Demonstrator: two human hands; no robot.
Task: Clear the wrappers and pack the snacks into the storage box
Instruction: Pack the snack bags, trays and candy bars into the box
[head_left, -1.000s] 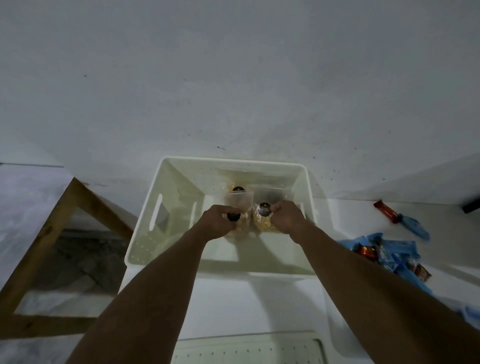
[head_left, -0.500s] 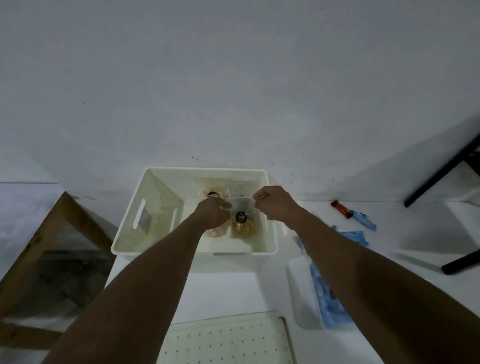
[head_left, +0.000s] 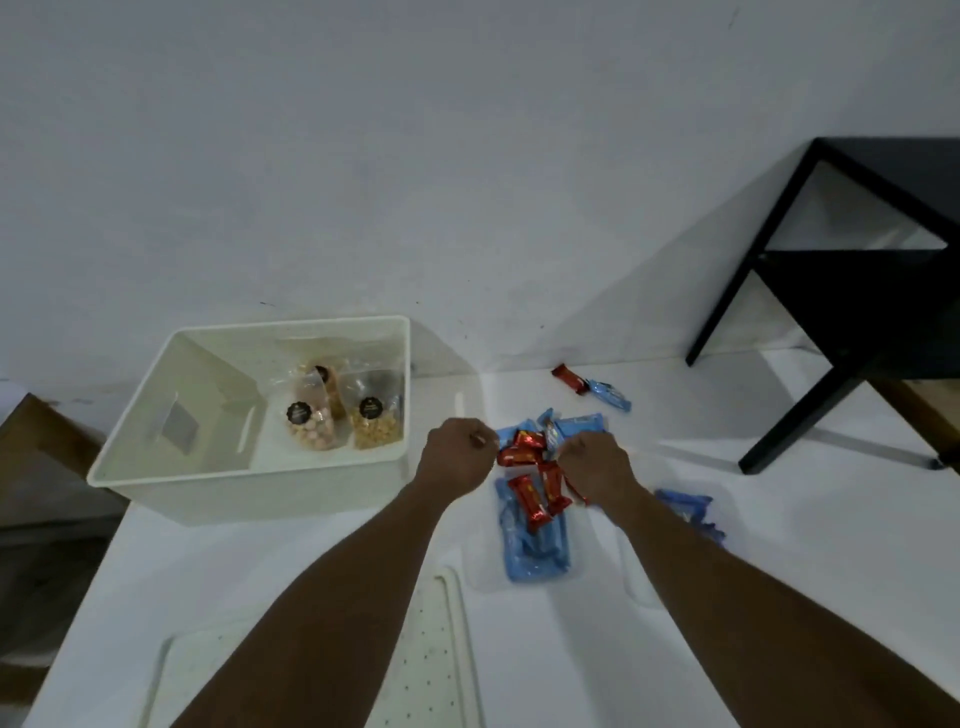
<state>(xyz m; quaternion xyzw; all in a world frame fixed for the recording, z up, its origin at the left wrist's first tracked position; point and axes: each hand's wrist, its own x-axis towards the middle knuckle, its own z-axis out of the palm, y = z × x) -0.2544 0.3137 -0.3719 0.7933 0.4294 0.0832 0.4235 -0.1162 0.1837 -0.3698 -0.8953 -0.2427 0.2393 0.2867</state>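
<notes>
While both forearms reach forward in the head view, my left hand (head_left: 457, 456) sits knuckles-up with its fingers curled under, just left of the snack pile and just right of the near right corner of the storage box (head_left: 244, 486); the palm is turned away, so I cannot tell whether it pinches anything. My right hand (head_left: 597, 465) is down on the right side of the same pile, fingers curled into the wrappers and hidden from me; grip cannot be told either. Between the two hands lie the red bars (head_left: 531, 500), several overlapping, one crossing under my right wrist. Beneath and around them are the blue packets (head_left: 535, 553), which extend from the gap between the hands toward me. One more blue packet (head_left: 684, 506) lies just right of my right forearm. Well beyond the hands, near the wall (head_left: 467, 156), a lone red bar (head_left: 566, 375) touches a lone blue bar (head_left: 610, 396) end to end. Storage box: open, at the left end of the white table (head_left: 779, 545), back against the wall. Its right half holds three clear pouches (head_left: 374, 428) with round black labels, upright and leaning together; the left half shows bare floor. Perforated white lid (head_left: 436, 654) lies flat on the near table edge between my forearms. Black side table (head_left: 852, 312) stands at far right.
</notes>
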